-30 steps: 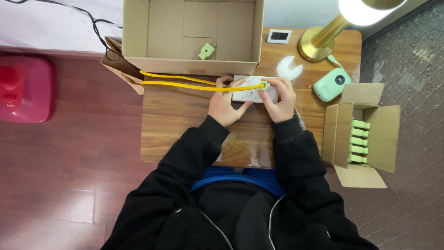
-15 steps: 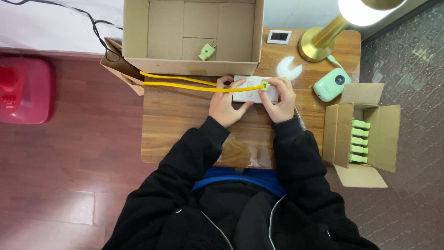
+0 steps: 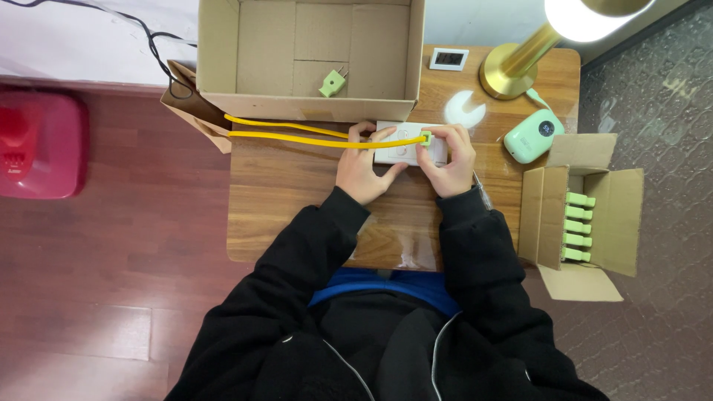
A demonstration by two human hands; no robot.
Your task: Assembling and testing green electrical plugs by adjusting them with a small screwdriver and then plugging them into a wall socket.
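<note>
- The left hand rests on the wooden table with fingers curled against the left end of a white power strip, steadying it; the thumb points toward the middle of the strip.
- The right hand sits just beside the left, partly closed, with fingertips pinching a small green plug seated on the top face of the power strip.
- The power strip lies flat near the table's far middle, between the two hands and just in front of the large open cardboard box.
- A yellow cable runs left from the green plug, crosses over the left hand's fingers and doubles into two strands that reach a brown paper bag at the table's left far corner.
- Both forearms are covered by black sleeves.
- To the right, beside the table, a smaller open cardboard box holds a row of green plugs stacked on edge.
- A mint-green rounded device lies on the table right of the right hand.
- Farther back, the large cardboard box contains one loose green plug.
- A brass lamp base stands at the far right corner, with a small white display unit beside it.
- A red object rests on the floor at far left.
</note>
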